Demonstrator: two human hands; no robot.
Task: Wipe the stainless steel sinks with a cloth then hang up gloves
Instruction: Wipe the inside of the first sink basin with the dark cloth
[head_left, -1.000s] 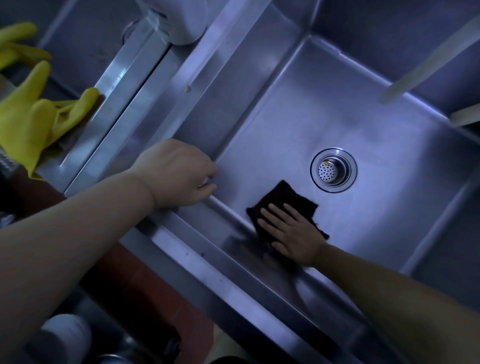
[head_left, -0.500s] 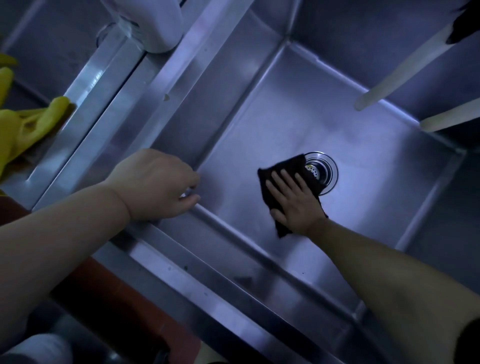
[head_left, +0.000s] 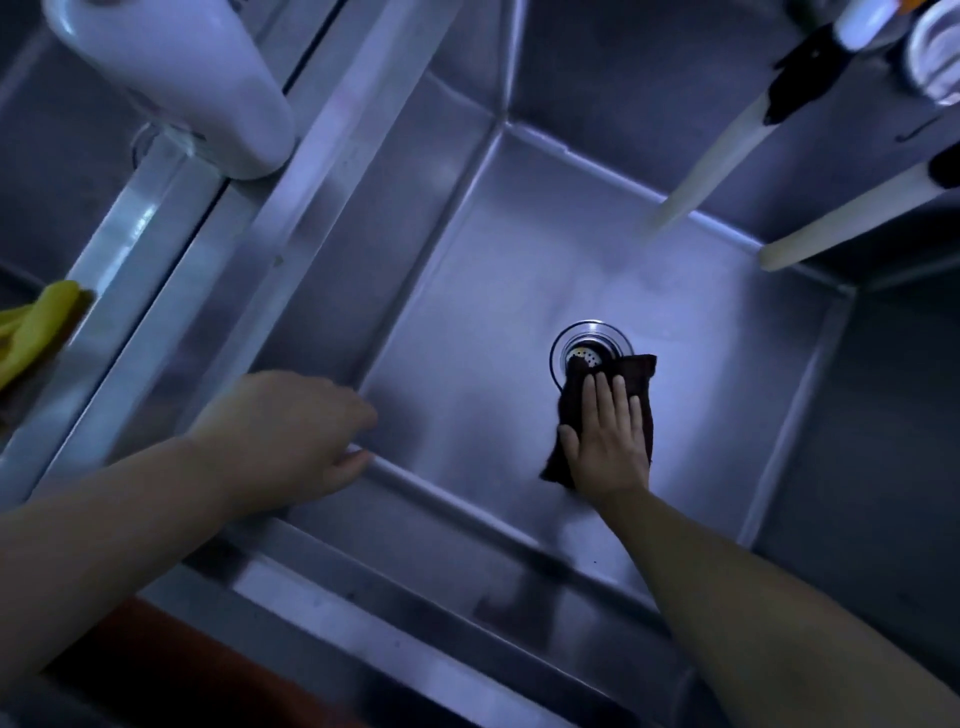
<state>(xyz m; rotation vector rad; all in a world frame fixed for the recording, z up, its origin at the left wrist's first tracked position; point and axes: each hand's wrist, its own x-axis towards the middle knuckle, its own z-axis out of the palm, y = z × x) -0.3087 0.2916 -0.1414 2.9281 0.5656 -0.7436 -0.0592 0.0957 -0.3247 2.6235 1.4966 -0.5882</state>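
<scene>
- The dark cloth (head_left: 605, 410) lies flat on the floor of the stainless steel sink (head_left: 519, 270), near the middle of the basin, its far edge lapping over the rim of the drain strainer (head_left: 587, 353).
- The right hand (head_left: 605, 441) presses down on the cloth with straight, closed-up fingers and a spread thumb; it is pushing the cloth, not clutching it.
- The left hand (head_left: 291, 436) rests on the sink's near-left corner where the rim meets the wall, its fingers loosely bent over the edge; it appears to brace the body and holds nothing that shows.
- A yellow glove (head_left: 31, 332) lies beyond the sink's left rim, at the picture's left edge, well apart from both hands and not hung up.
- A white fixture (head_left: 176, 78) stands over the divider at the far left, and two pale spouts (head_left: 717, 166) reach in over the far-right corner.
- Judged from this: wiping is under way on this basin's floor. Whether the walls and the neighbouring basin are done cannot be told; hanging the gloves is still to come.
</scene>
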